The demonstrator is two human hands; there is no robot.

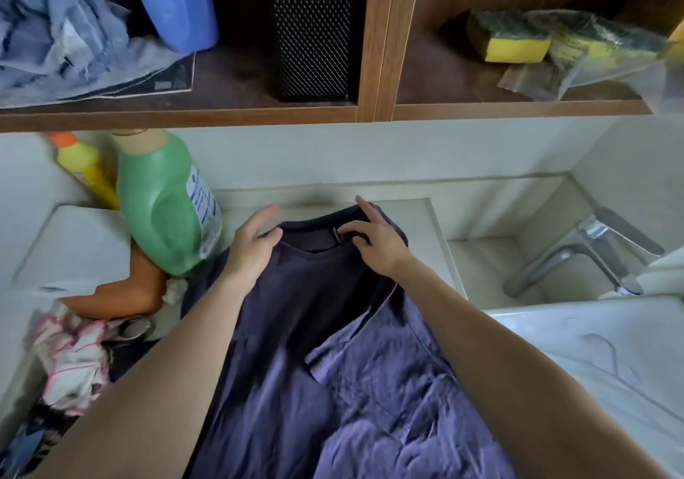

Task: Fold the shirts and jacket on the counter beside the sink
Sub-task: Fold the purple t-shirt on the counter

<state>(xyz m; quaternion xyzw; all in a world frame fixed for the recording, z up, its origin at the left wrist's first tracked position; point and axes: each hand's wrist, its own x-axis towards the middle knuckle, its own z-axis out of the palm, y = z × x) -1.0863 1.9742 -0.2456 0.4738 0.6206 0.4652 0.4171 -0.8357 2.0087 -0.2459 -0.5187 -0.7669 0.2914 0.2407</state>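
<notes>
Looking down, we see the dark blue shirt (314, 330) spread flat on the tabletop (422, 219), collar at the far end, its body running back towards us between our forearms. Our left hand (253, 247) rests at the left shoulder, fingers (264, 215) nearly straight and reaching past the edge, thumb on the cloth. Our right hand (375, 243) pinches the collar by the label with curled fingers, the index finger pointing out straight. The sink (492, 275) and faucet (592, 252) lie just right of the shirt; a tilted green bottle (163, 204) stands left of it.
</notes>
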